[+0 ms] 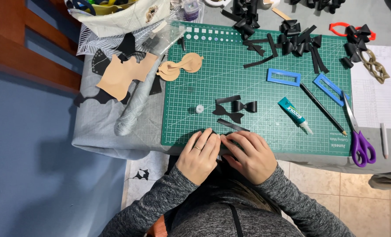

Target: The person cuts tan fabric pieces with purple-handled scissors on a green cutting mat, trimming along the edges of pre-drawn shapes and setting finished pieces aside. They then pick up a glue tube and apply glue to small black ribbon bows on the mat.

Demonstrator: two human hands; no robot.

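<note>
The table [94,127], draped in grey cloth, carries a green cutting mat [248,79] that reaches its near edge. Across the mat's far edge lies a heap of finished black bows [298,41]; tan leather cut-outs [125,74] sit by its left edge, purple-handled scissors [358,131] by its right. Near the mat's middle rest 2 blue rectangular templates [283,77], a glue tube [294,115] and a half-made black bow [237,106]. At the mat's near edge, the left hand [199,156] and right hand [250,156] press side by side, fingers flat and closed on a small black strip piece [225,141], mostly hidden, probably being folded. The step looks like creasing; the next move calls for steady, even pinching.
</note>
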